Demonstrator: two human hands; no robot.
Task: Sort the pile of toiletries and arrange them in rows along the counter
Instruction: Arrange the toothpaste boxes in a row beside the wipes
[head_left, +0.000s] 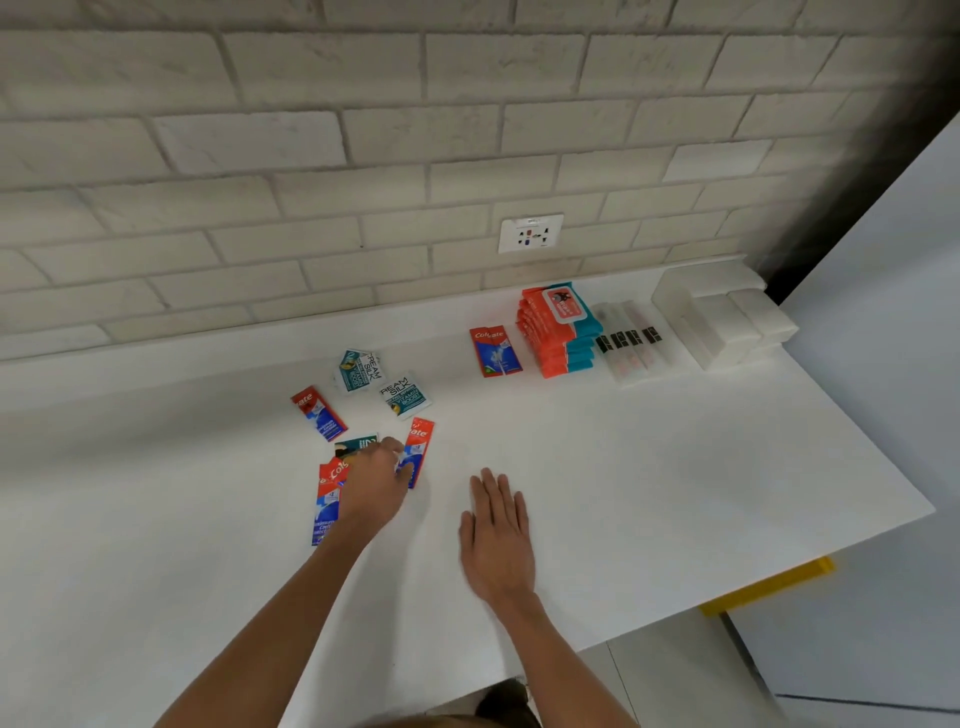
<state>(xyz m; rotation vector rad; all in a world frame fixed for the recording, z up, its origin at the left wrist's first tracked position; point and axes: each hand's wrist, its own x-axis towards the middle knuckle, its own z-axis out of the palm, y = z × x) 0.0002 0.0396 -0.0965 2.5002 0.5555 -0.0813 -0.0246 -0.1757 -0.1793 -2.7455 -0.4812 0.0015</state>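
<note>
I count five Colgate sachets (318, 413) on the white counter (675, 467). Two of them overlap beside the left arm, so there may be more hidden. I count four Cream Silk sachets (404, 395). Two lie overlapped at the far side of the pile, one lies alone just right of those, and a dark one peeks out past the left hand.

At the far right, things sit in a row. There is one sorted Colgate (496, 351), then a stack of wipe packs (558, 332), about six, though the edges are hard to count. Next come four toothbrushes (631, 340) in clear wraps. Last come some white blocks (727, 322), which I cannot count.

The sorted Colgate lies with its long side running near to far and its red end far. The leftmost Colgate is tilted, with its red end far-left and its blue end near-right. The middle Colgate (422, 447) runs near to far, leaning a little right, with its red end far. The overlapped pair also runs near to far, red ends far.

The left hand (376, 475) reaches far over the pile. Its fingers are curled and it pinches the near end of the middle Colgate. The right hand (498, 540) lies flat on the counter, well to the right of the pile. Its fingers are straight and together, they point far, and the hand holds nothing.
</note>
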